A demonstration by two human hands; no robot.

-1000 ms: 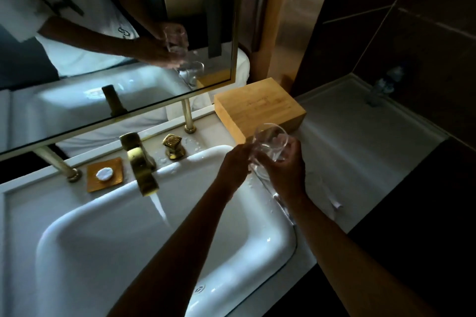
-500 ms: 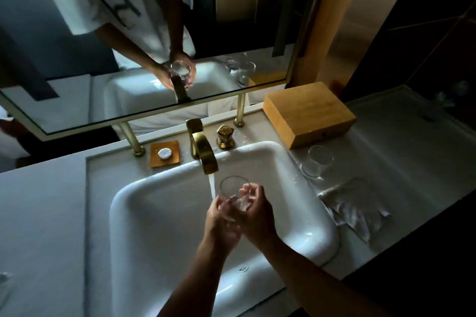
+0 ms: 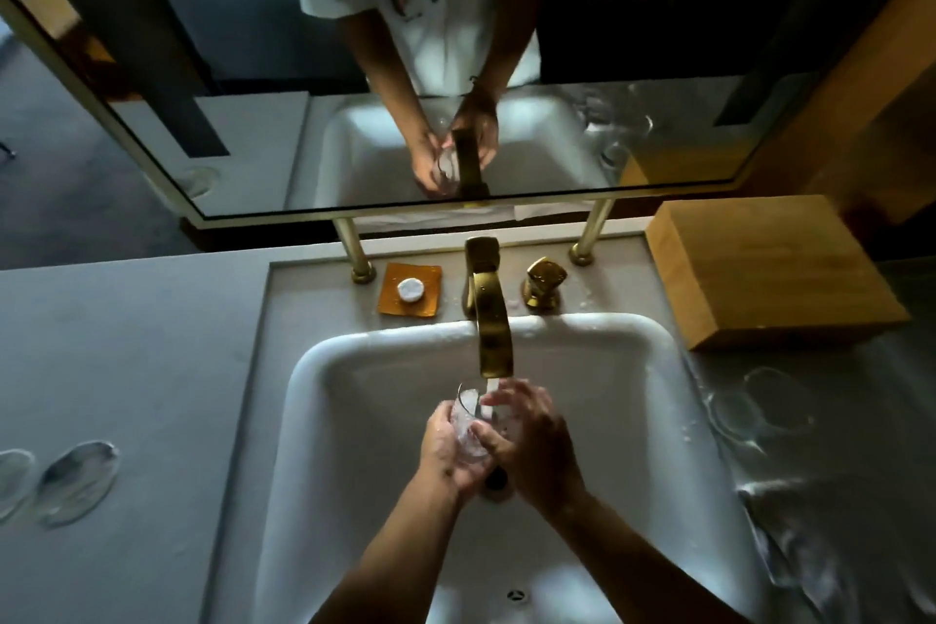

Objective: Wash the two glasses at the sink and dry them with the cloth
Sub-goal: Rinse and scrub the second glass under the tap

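Note:
A clear glass [image 3: 468,426] is held over the white sink [image 3: 354,421], right under the gold faucet [image 3: 489,319], with water running onto it. My left hand [image 3: 448,451] cups it from the left and below. My right hand [image 3: 532,441] grips it from the right, fingers across its rim and side. The second glass [image 3: 759,408] stands blurred on the wet counter to the right of the basin. The crumpled cloth [image 3: 805,537] lies on the counter in front of that glass.
A wooden box [image 3: 770,269] sits at the back right of the counter. A gold tap handle [image 3: 543,281] and an orange soap dish [image 3: 409,290] stand behind the basin, under the mirror [image 3: 253,117]. Two oval dishes [image 3: 76,481] lie at the far left.
Both hands carried the glass from above the right counter to the basin and under the running water. The view has swung to face the sink squarely.

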